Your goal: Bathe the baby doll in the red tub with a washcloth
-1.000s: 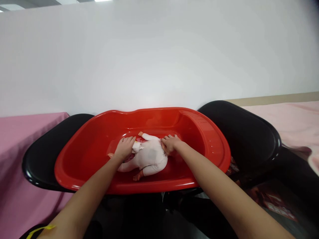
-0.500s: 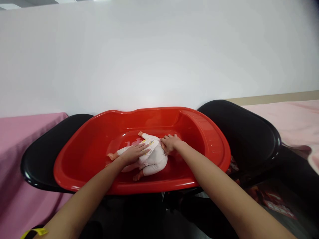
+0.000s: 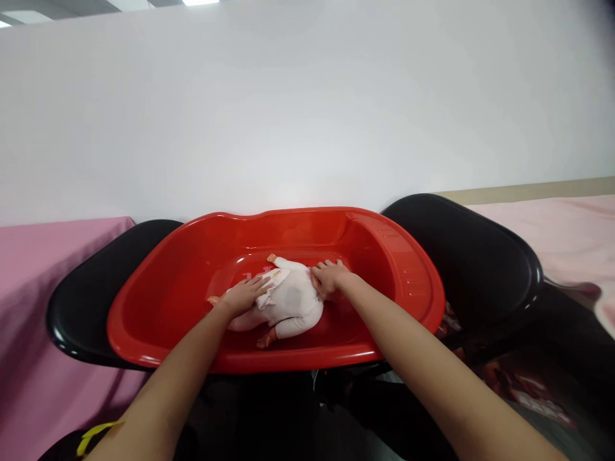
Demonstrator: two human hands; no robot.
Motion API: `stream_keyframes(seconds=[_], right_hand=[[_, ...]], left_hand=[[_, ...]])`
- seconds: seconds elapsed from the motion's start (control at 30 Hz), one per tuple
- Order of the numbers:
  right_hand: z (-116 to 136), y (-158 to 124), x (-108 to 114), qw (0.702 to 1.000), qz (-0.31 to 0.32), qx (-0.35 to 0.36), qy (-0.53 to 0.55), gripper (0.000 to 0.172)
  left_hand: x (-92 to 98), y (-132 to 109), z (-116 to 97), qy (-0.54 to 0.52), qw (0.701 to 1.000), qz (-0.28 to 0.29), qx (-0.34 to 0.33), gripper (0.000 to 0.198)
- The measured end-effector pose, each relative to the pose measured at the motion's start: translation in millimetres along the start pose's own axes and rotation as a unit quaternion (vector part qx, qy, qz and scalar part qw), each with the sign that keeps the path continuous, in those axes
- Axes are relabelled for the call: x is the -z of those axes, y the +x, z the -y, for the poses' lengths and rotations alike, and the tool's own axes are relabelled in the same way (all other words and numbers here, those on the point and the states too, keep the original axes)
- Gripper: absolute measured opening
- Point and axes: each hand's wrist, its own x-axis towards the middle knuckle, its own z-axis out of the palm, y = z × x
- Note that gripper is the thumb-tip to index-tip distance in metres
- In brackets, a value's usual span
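Observation:
A baby doll (image 3: 293, 294) in white clothing lies in a red tub (image 3: 163, 288), its head end to the right and its legs to the left. A small white cloth with a coloured print (image 3: 275, 280) is on the doll's lower body. My left hand (image 3: 243, 296) lies over this cloth with fingers spread; whether it grips the cloth is hard to see. Around the doll's head and neck is my right hand (image 3: 330, 279), fingers bent, hiding most of the head.
Black rounded surfaces flank the tub, one on the left (image 3: 79, 307) and one on the right (image 3: 466, 256). A pink cloth (image 3: 43, 269) hangs at the far left, a paler one (image 3: 567, 230) covers the far right. Behind stands a white wall (image 3: 307, 109).
My left hand has moved left along the doll, and the printed cloth has shifted with it, baring the white torso with a grey patch. My right hand stays at the head.

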Motion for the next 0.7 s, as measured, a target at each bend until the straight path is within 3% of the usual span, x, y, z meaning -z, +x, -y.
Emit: stream_keyframes(seconds=[0.23,0.37,0.5,0.7], right_hand=[[-1,-2,2,1.000,-0.003,0.003,0.012,0.096],[0,-3,5,1.000,0.002,0.003,0.013,0.100],[0,-5,6,1.000,0.000,0.005,0.010,0.096],[0,-2,5,1.000,0.001,0.002,0.006,0.097]], left_hand=[[16.8,-14,-1,0.035,0.992,0.081,0.093,0.061],[18.2,-19,2,0.032,0.982,0.070,0.170,0.066],[18.8,-20,1,0.055,0.960,0.083,0.260,0.059],[22.8,-23,-5,0.011,0.939,0.067,0.338,0.057]])
